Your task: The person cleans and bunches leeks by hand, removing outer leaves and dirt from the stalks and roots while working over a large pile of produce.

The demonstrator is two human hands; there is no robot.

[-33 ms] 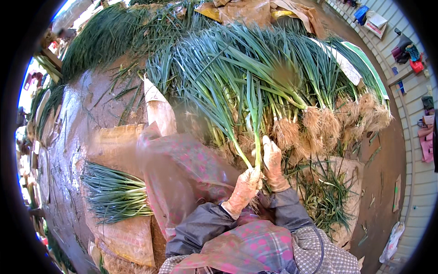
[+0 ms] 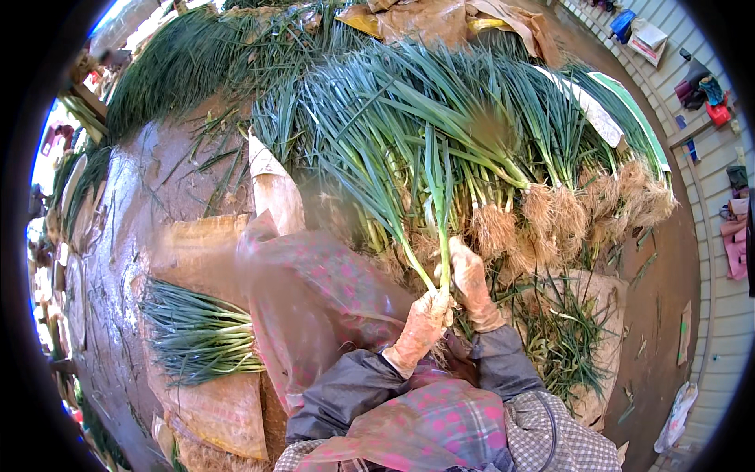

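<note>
My left hand [image 2: 419, 330], in a soiled pale glove, is closed round the lower ends of a few green onions [image 2: 443, 244]; their long leaves fan away from me over the heap. My right hand [image 2: 473, 287], gloved alike, is curled against the right side of the upright stalk just above the left hand, its fingers bent round it and partly hidden. Thin roots [image 2: 440, 355] hang below the left hand. Right beyond both hands lies a large heap of green onions [image 2: 370, 118], leaves pointing away and bushy brown roots [image 2: 494, 228] toward me.
A sorted bundle of green onions [image 2: 204, 330] lies on sacking [image 2: 212, 409] at the left. Leaf scraps [image 2: 562, 338] cover another sack at the right. A patterned plastic sheet [image 2: 314, 291] drapes over my lap. Wet floor [image 2: 130, 315] spans the left; a pale panelled wall [image 2: 720, 330] bounds the right.
My right hand has shifted slightly down and toward the stalk, its fingers more curled. The left hand and the onions in it stay in place.
</note>
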